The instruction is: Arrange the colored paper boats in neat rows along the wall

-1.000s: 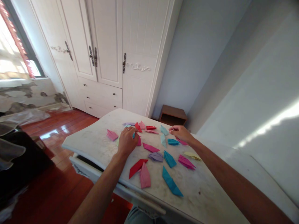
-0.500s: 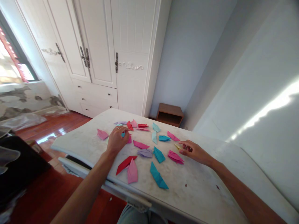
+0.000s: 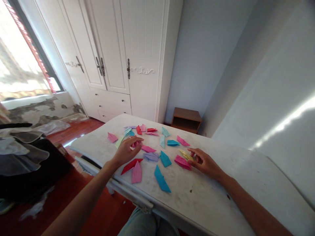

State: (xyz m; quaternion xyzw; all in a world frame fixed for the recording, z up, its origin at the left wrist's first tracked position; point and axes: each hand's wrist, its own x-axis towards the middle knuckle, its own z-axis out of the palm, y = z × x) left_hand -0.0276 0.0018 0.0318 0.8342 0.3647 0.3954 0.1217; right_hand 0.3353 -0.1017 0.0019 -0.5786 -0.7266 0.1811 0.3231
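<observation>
Folded paper pieces in several colours lie spread over a white table (image 3: 206, 203). My left hand (image 3: 126, 150) is over the left group, its thumb and forefinger apart. Under those fingers a magenta folded paper (image 3: 136, 143) is partly covered. A pale green folded paper (image 3: 119, 142) lies just beside that hand. On the right, my right hand (image 3: 205, 162) has its thumb and forefinger apart at the end of a yellow folded paper (image 3: 185, 154). Touching or overlapping the yellow one is a magenta pleated paper (image 3: 182, 162). A blue folded paper (image 3: 161, 179) lies nearer the front edge.
A white wardrobe (image 3: 147, 39) stands behind the table, with a small brown cabinet (image 3: 187, 113) beside it. A table drawer (image 3: 133, 196) sticks out at the front. Dark furniture with cloth on it (image 3: 22, 157) is at the left.
The view has turned slightly left. My left hand has drawn off the blue and pale green papers, which now show more. More of the yellow paper shows beside my right hand.
</observation>
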